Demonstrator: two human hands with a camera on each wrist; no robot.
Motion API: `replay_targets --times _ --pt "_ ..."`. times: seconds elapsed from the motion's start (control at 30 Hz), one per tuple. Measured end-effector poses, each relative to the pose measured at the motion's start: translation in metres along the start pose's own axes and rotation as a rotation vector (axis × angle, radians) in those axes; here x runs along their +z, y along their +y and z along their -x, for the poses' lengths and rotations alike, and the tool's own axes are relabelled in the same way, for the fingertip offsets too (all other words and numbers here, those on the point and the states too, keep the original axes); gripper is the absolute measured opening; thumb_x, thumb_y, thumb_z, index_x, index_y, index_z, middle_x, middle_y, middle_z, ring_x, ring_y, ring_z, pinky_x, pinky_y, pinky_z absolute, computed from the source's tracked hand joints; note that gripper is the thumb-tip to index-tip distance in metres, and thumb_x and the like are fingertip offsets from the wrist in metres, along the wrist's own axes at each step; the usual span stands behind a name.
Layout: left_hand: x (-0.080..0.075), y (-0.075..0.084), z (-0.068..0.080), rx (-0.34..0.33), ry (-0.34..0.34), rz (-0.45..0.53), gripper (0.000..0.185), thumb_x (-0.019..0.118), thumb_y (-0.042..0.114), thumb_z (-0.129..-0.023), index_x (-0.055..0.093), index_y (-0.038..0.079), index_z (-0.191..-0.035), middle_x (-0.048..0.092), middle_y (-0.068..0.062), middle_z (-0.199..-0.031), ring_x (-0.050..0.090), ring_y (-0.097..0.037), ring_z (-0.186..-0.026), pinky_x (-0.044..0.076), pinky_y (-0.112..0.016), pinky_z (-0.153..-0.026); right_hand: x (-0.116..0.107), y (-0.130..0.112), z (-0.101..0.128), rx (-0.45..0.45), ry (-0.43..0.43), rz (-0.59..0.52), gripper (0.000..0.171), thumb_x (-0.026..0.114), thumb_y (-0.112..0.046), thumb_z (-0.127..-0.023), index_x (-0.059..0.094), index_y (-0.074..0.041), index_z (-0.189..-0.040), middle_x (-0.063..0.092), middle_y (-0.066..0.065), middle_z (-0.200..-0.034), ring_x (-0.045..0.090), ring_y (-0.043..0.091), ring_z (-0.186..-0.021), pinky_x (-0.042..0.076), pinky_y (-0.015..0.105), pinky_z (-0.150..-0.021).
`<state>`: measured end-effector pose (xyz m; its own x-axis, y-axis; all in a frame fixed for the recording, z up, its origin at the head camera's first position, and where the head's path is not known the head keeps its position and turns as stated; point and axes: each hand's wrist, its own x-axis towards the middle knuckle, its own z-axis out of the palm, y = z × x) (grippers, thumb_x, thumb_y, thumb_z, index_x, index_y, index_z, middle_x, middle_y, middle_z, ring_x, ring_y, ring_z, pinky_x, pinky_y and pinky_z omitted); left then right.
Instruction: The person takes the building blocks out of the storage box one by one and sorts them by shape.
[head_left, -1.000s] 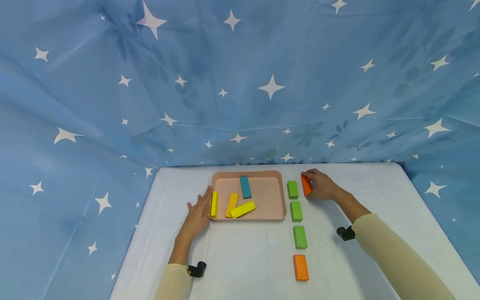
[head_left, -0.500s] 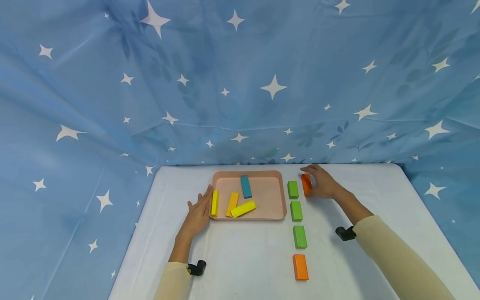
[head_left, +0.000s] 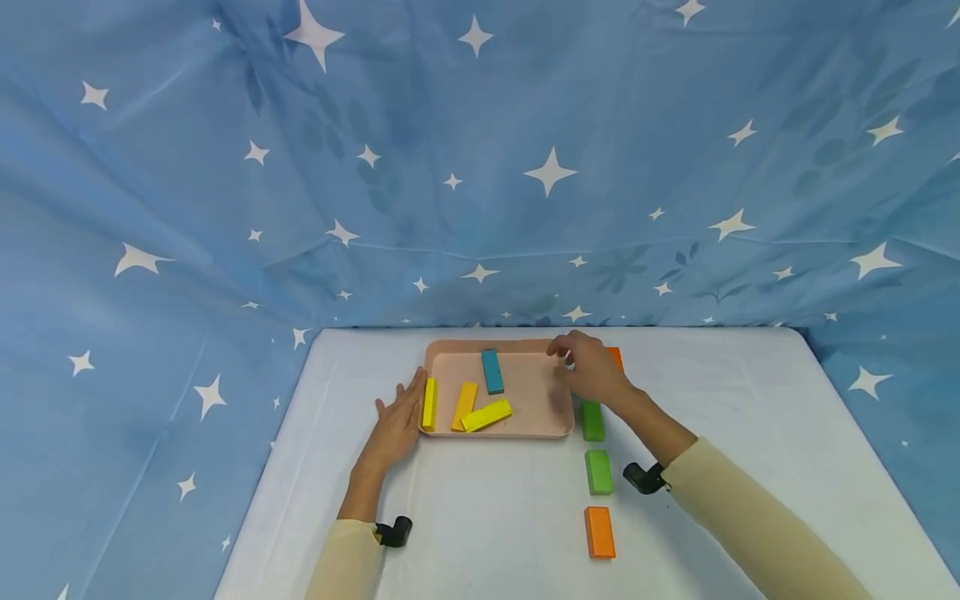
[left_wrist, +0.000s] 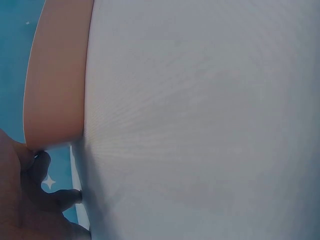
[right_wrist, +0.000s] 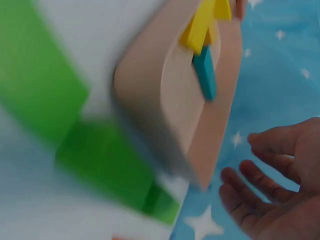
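Note:
Fingers of my left hand (head_left: 396, 427) touch the left side of the pink tray (head_left: 525, 432); in the left wrist view that hand (left_wrist: 35, 200) sits at the tray's (left_wrist: 57, 80) corner. Inside the tray are a blue block (head_left: 492, 372), a yellow block (head_left: 430, 405) along the left wall, an orange-yellow block (head_left: 465, 405) and another yellow block (head_left: 487, 416). Above the tray's right rim hovers my right hand (head_left: 596, 373), fingers loosely bent. The right wrist view shows nothing between the fingers of this hand (right_wrist: 285, 175).
Right of the tray, a column holds a green block (head_left: 592, 421), a second green block (head_left: 598, 472) and an orange block (head_left: 600, 532). A red-orange block (head_left: 616, 357) shows partly behind my right hand. Blue star-patterned cloth (head_left: 450, 208) hangs behind the white table (head_left: 487, 517).
My right hand has let go of the red-orange block beside the top green block and moved left to the tray, covering that green block. The left hand has stayed in place.

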<state>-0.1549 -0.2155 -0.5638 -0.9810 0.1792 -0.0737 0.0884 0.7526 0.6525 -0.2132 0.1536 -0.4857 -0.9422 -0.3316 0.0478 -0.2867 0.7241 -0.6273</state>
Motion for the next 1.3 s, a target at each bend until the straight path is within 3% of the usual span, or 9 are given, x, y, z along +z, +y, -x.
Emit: replay_targets --times 0.1,0.2,0.4,0.63,0.83,1.3 --pt "0.000 0.001 -0.001 0.004 0.007 0.004 0.054 0.034 0.030 -0.115 0.022 0.027 -0.168 0.020 0.009 -0.173 0.023 -0.044 -0.157 -0.002 -0.078 -0.120 0.020 -0.017 0.002 0.039 -0.024 -0.021 0.016 0.072 -0.004 -0.093 0.072 -0.003 -0.109 0.067 0.014 -0.105 0.062 0.024 -0.084 0.058 0.039 -0.076" --pt "0.000 0.001 -0.001 0.002 0.008 0.003 0.054 0.033 0.029 -0.115 0.022 0.027 -0.168 0.020 0.009 -0.173 0.023 -0.044 -0.157 -0.002 -0.079 -0.119 0.041 -0.035 0.004 0.102 -0.032 0.007 0.019 0.077 -0.018 -0.094 0.071 -0.006 -0.108 0.066 0.009 -0.099 0.059 0.019 -0.077 0.055 0.034 -0.069" --pt "0.000 0.000 -0.001 -0.006 0.000 -0.002 0.054 0.032 0.030 -0.115 0.021 0.028 -0.168 0.017 0.011 -0.173 0.021 -0.043 -0.158 -0.003 -0.079 -0.120 0.082 -0.066 0.007 0.231 -0.084 0.176 0.051 0.075 -0.054 -0.090 0.062 -0.008 -0.109 0.056 0.005 -0.087 0.053 0.018 -0.071 0.046 0.032 -0.058" --pt "0.000 0.000 -0.001 -0.010 0.006 0.003 0.054 0.032 0.032 -0.115 0.022 0.029 -0.168 0.018 0.012 -0.173 0.021 -0.041 -0.158 -0.002 -0.077 -0.121 0.116 -0.084 0.006 0.288 -0.071 0.278 0.088 0.073 -0.072 -0.081 0.056 -0.001 -0.130 0.059 0.014 -0.103 0.060 0.027 -0.086 0.056 0.043 -0.063" --pt "0.000 0.003 -0.001 -0.003 0.011 -0.002 0.054 0.034 0.028 -0.115 0.023 0.027 -0.168 0.019 0.011 -0.173 0.023 -0.043 -0.157 -0.002 -0.078 -0.120 0.123 -0.089 0.002 0.328 -0.078 0.264 0.100 0.079 -0.074 -0.074 0.054 0.002 -0.135 0.059 0.019 -0.115 0.062 0.033 -0.101 0.059 0.049 -0.072" --pt "0.001 0.002 -0.001 -0.013 0.014 -0.004 0.053 0.033 0.029 -0.115 0.023 0.028 -0.167 0.020 0.011 -0.173 0.024 -0.042 -0.157 -0.002 -0.078 -0.120 0.125 -0.095 -0.002 0.316 -0.071 0.186 0.091 0.089 -0.054 -0.072 0.052 0.002 -0.133 0.055 0.021 -0.112 0.057 0.032 -0.095 0.059 0.045 -0.068"
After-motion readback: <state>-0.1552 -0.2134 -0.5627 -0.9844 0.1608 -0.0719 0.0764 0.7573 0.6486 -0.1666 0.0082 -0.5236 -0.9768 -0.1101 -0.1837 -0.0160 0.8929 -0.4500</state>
